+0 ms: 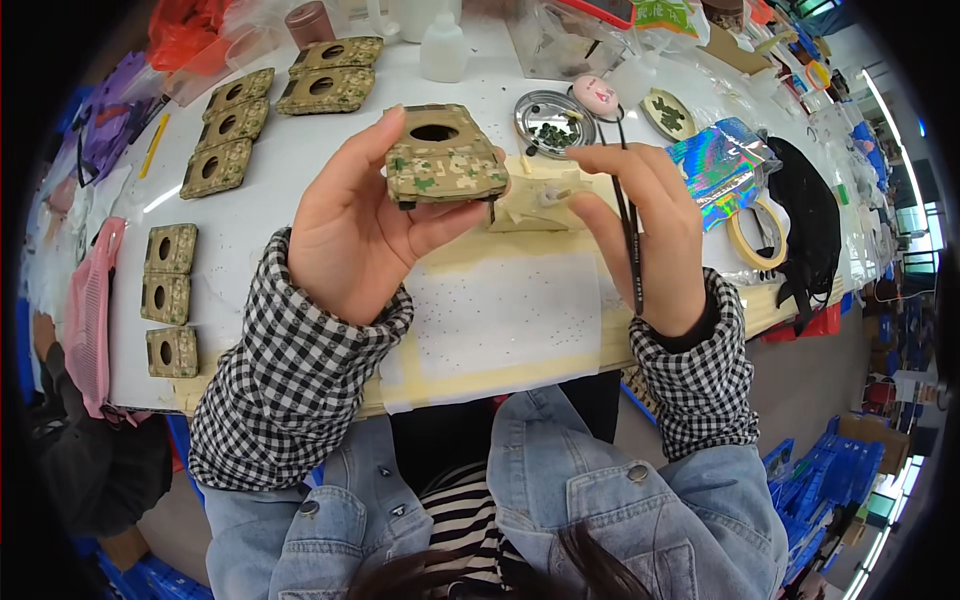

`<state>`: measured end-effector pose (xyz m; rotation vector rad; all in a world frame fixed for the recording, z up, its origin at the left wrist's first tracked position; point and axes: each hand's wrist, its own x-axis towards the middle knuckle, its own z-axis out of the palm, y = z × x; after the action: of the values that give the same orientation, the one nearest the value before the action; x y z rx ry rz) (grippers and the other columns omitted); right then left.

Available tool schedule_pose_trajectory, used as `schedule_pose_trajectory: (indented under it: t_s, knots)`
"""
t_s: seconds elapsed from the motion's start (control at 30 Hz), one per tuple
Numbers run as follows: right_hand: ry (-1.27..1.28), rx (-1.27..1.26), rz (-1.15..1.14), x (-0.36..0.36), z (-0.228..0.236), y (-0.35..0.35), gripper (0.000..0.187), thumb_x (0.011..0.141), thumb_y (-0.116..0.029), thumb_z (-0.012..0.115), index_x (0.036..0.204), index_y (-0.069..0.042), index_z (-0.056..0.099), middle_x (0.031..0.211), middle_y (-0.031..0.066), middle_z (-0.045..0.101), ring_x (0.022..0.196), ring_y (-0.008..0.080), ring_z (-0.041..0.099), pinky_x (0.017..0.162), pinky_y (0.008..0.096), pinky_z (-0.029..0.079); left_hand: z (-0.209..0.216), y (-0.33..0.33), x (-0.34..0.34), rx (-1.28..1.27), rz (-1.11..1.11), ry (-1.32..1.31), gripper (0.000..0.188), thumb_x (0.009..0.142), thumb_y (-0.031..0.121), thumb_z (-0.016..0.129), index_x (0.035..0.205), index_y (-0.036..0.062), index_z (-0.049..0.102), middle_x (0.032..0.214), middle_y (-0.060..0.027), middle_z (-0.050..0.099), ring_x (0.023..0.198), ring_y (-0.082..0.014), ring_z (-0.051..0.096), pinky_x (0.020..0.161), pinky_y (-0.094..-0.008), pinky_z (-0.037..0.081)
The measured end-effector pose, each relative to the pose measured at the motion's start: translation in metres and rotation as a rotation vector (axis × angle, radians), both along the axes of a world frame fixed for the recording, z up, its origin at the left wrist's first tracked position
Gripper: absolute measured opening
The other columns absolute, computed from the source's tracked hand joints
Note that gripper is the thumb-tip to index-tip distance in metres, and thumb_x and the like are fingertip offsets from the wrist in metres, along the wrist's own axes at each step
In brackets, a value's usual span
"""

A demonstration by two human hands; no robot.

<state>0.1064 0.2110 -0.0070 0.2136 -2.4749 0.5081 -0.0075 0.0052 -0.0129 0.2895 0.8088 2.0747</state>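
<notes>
My left hand (352,215) grips a camouflage-patterned model vehicle hull (447,170) by its sides, raised above the table. A round dark hole shows in the hull's top. In my right hand (655,225) is a pair of slim black tweezers (634,250), lying across the fingers. Its thumb and forefinger are curved apart beside a small translucent tip (552,195). That tip stands on a beige, tape-covered block (528,214). Behind the block is a round clear dish (527,98) with small dark green pieces in it.
More camouflage hulls (228,125) stand in groups at the left. A white squeeze bottle (443,50) is at the back. On the right lie a roll of tape (743,236), a shiny holographic pouch (720,172) and a black bag (808,215). White paper (500,315) with dark specks covers the near edge.
</notes>
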Motion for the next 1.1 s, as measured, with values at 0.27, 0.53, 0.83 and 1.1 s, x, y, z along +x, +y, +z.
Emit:
schedule_pose_trajectory:
  t_s: [0.27,0.53,0.83,1.1]
  knots:
    - [-0.330,-0.644,0.053,0.061,0.001,0.009,0.037,0.084,-0.003,0.061,0.118,0.002,0.047,0.097,0.0149,0.065,0.093,0.0217,0.064,0.085,0.0299,0.046,-0.002,-0.001,0.000,0.015,-0.002,-0.004,0.053,0.098,0.030,0.031,0.129,-0.0124,0.034,0.128,-0.0373,0.038,0.110,-0.0356,0.055,0.085,-0.0334,0.056]
    - [-0.503,-1.136,-0.016,0.099,-0.031,0.002,0.018,0.091,-0.009,0.056,0.101,0.006,0.060,0.091,0.0103,0.064,0.080,0.0150,0.063,0.073,0.0241,0.050,-0.001,-0.001,-0.002,0.072,-0.072,-0.013,0.055,0.099,0.031,0.029,0.130,-0.0138,0.029,0.130,-0.0385,0.034,0.112,-0.0355,0.054,0.087,-0.0343,0.055]
    - [-0.535,-1.119,-0.087,0.105,-0.033,-0.002,0.017,0.092,-0.009,0.054,0.098,0.005,0.061,0.087,0.0096,0.064,0.079,0.0128,0.063,0.072,0.0234,0.051,0.001,-0.002,-0.002,0.050,-0.072,0.014,0.054,0.098,0.030,0.029,0.131,-0.0138,0.028,0.131,-0.0391,0.031,0.112,-0.0342,0.054,0.087,-0.0338,0.055]
    - [-0.519,-1.103,-0.082,0.105,-0.034,-0.002,0.017,0.092,-0.009,0.053,0.097,0.005,0.061,0.087,0.0097,0.064,0.079,0.0128,0.063,0.072,0.0234,0.051,0.000,-0.002,-0.002,0.064,-0.077,0.046,0.055,0.099,0.030,0.028,0.132,-0.0141,0.025,0.131,-0.0404,0.030,0.113,-0.0351,0.053,0.087,-0.0336,0.055]
